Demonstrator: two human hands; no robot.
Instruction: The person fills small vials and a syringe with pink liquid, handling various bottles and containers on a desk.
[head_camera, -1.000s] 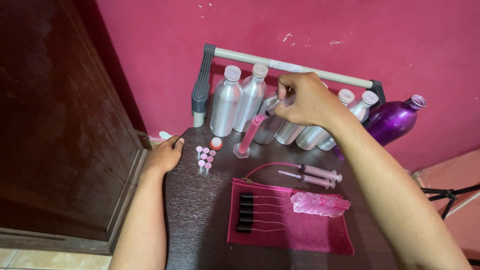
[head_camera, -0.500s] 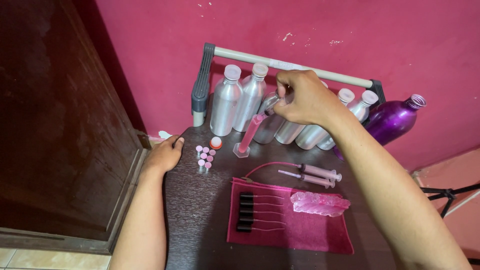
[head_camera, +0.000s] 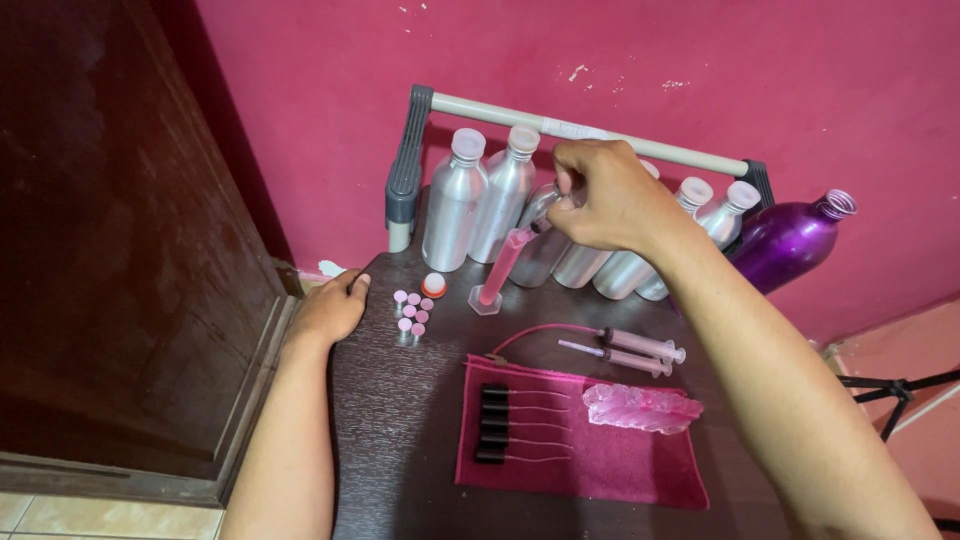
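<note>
Pinching something small at the mouth of a silver bottle (head_camera: 540, 205), my right hand (head_camera: 610, 195) has its grip closed, fingers curled tight; what sits between the fingertips is too hidden to tell. Just below that hand a slim cylinder (head_camera: 497, 268) with pink liquid stands tilted on its clear base, its top right by my fingers. Behind it runs a row of silver bottles (head_camera: 452, 205) with pale caps, lined up against a grey rail (head_camera: 590, 132) at the back of the counter (head_camera: 395, 430). A purple bottle (head_camera: 792, 238) leans at the right end of the row, uncapped. My left hand (head_camera: 333, 310) lies flat on the counter's left edge, grip loose and holding nothing. Just beside it is a cluster of small pink-topped vials (head_camera: 411, 312), with an orange-and-white cap (head_camera: 433, 285) near them. Nearer me, two syringes (head_camera: 630, 350) lie side by side, one trailing a thin pink tube. Below them is a pink cloth (head_camera: 600, 465), bearing a row of black-capped tubes (head_camera: 505, 425) and a crumpled pink plastic piece (head_camera: 642, 407).
</note>
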